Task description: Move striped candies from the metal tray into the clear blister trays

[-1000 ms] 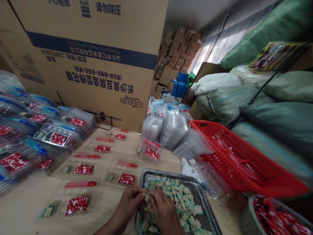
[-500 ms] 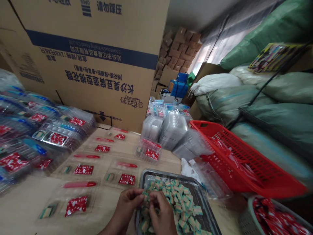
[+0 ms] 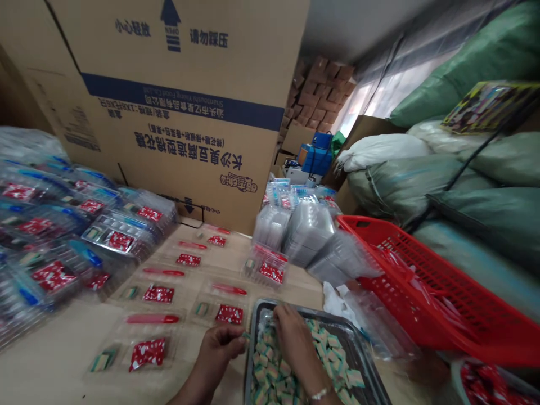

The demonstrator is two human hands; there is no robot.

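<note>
1. While the left hand (image 3: 219,349) is kept at the near-left rim of the metal tray (image 3: 358,349), its thumb and fingertips are pinched shut. A sliver of one sweet is glimpsed between them.
2. Just to the right of that pinch, the right hand (image 3: 295,340) is laid palm down over the pile. Its fingers are stretched loosely towards the tray's far-left corner, nothing is seen clasped in it, and a thin bracelet (image 3: 318,392) is worn at the wrist.
3. Under and around that hand the striped sweets (image 3: 270,374) are heaped. They are small square wrapped pieces banded green, orange and white, too many and too blurred to be counted.
4. Left of and beyond the pinch, five clear packs (image 3: 122,343) are counted lying flat on the table (image 3: 54,360). Each is fitted with a red stick (image 3: 152,319) and a red packet (image 3: 147,353).
5. One red basket (image 3: 430,292) is seen well off to the right of the right hand, and one big cardboard box (image 3: 189,112) is stood beyond both hands.
</note>
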